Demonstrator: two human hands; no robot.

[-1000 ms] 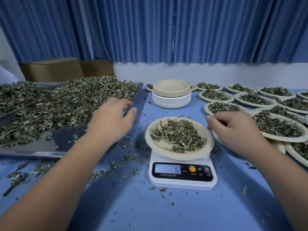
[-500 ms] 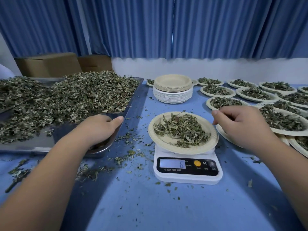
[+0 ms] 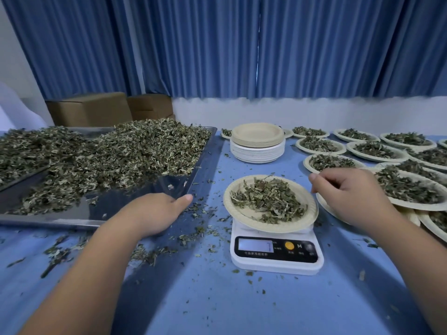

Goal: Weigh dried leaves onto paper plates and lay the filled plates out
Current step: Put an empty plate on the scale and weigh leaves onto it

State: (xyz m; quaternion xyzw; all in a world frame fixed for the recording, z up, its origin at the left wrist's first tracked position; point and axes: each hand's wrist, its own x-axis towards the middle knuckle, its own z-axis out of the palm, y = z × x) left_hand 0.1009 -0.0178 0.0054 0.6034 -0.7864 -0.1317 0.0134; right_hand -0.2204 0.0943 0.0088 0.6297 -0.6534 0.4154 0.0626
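Observation:
A paper plate [image 3: 242, 213] with a small heap of dried leaves [image 3: 268, 199] stands on the white digital scale [image 3: 275, 261]. My right hand [image 3: 348, 197] hovers just right of that plate's rim, fingers curled and thumb against forefinger; I see nothing between them. My left hand [image 3: 154, 213] lies on the near right corner of the metal tray [image 3: 108, 209], fingers curled over its edge, thumb along the rim. The tray holds a big pile of dried leaves [image 3: 135, 151].
A stack of empty paper plates [image 3: 257, 143] stands behind the scale. Several filled plates [image 3: 377, 151] are laid out at the right, some overlapping. Loose leaf bits litter the blue table [image 3: 242, 305]. Cardboard boxes [image 3: 89, 110] sit behind the tray, blue curtains beyond.
My left hand came down from above the leaf pile to the tray's near right corner and stayed there. My right hand has barely moved. The scale's reading has changed from 6.

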